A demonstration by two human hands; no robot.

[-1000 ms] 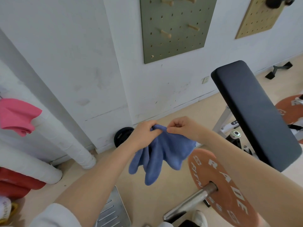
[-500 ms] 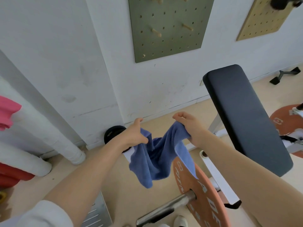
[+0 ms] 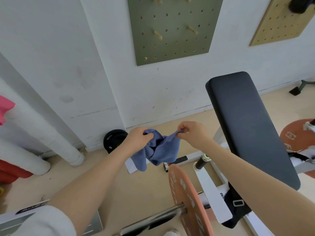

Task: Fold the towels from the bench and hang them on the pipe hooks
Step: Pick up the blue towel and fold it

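- The blue towel point(image 3: 159, 149) hangs in mid-air in front of the person, above the floor and just left of the bench point(image 3: 245, 120), pinched along its top edge by both hands.
- The left hand point(image 3: 139, 139) is closed on a bunched corner; the right hand point(image 3: 192, 132) grips the other corner between thumb and fingers. The hands sit near each other, not touching, so the cloth sags in loose folds between them — probably a search for the edges before a proper fold.
- Held up off the floor, the towel can drop straight, which should make the corners easier to match.
- It is still crumpled, so I judge the folding barely begun and the hanging not yet done.
- At the far left edge a pink towel point(image 3: 6, 109) sits against the white pipes point(image 3: 51, 133) — it may already be hung, though no hook is visible.
- Count: one blue towel in hand, one pink by the pipes, none showing on the bench pad; two pipes; two pegboards, a green pegboard point(image 3: 170, 28) and a tan pegboard point(image 3: 279, 19); two orange weight plates, the near plate point(image 3: 189, 201) and the far plate point(image 3: 296, 133), plus one black plate point(image 3: 113, 140) by the wall.
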